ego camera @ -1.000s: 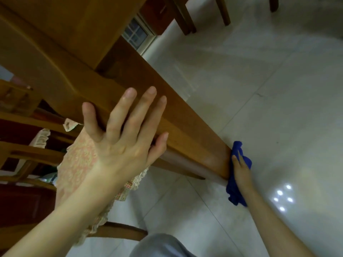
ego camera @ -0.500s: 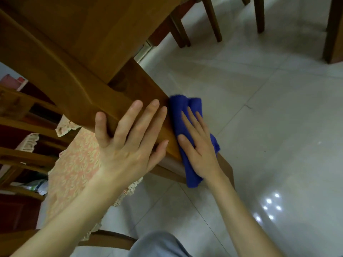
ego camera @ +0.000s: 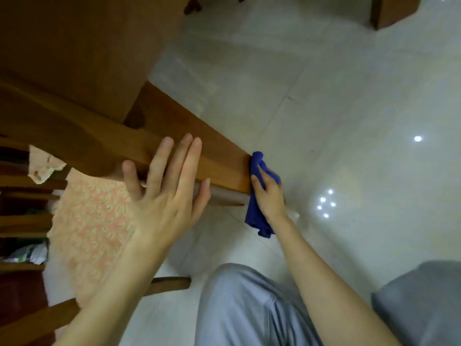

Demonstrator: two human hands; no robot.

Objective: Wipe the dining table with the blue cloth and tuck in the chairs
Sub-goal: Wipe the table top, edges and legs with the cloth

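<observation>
A brown wooden beam of the dining table [ego camera: 219, 146] runs diagonally from upper left down toward the floor. My left hand [ego camera: 169, 196] lies flat against it, fingers spread, holding nothing. At the beam's lower right end my right hand [ego camera: 270, 196] presses the blue cloth [ego camera: 257, 216] against the wood; part of the cloth hangs below the hand. A wooden chair [ego camera: 30, 221] with a pink patterned cushion [ego camera: 89, 221] stands at the left, beside the beam.
Glossy pale floor tiles [ego camera: 349, 121] fill the right side and reflect ceiling lights. My knees in grey trousers [ego camera: 249, 308] are at the bottom. Another piece of wooden furniture [ego camera: 394, 11] stands at the top right.
My right hand slid the blue cloth up the beam next to my left hand, then back down to the beam's lower end. The left hand stayed flat on the wood. The camera tilted down.
</observation>
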